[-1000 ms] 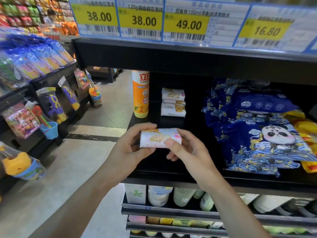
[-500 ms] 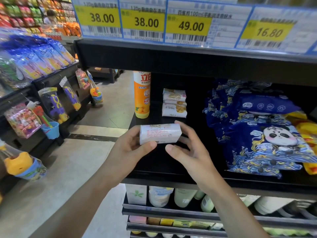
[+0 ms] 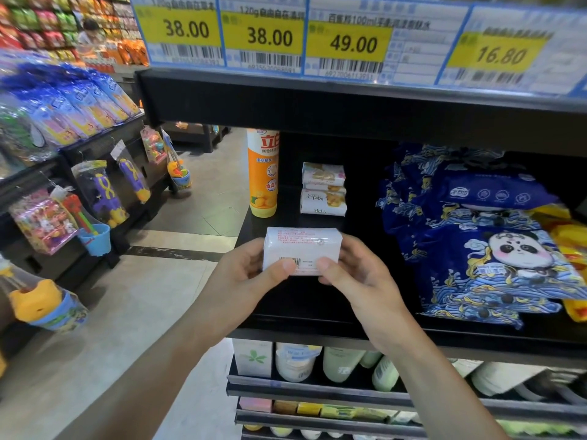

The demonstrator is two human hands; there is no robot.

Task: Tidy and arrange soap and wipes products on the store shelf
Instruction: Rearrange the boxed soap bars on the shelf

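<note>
Both hands hold a white soap bar (image 3: 302,250) over the black shelf (image 3: 305,300), the left hand (image 3: 244,277) and right hand (image 3: 359,277) pinching its ends, barcode side up. Behind the bar stand two stacked soap bars (image 3: 323,193) and an orange bottle (image 3: 263,173); to the bar's right lie blue panda wipes packs (image 3: 495,249).

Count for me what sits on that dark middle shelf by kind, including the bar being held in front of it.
Soap bars: 3 visible, two in the stack and the held bar, gripped by the left hand and right hand
Orange bottles: 1
Blue panda wipes packs: overlapping, cannot count
Total countable: 4
</note>
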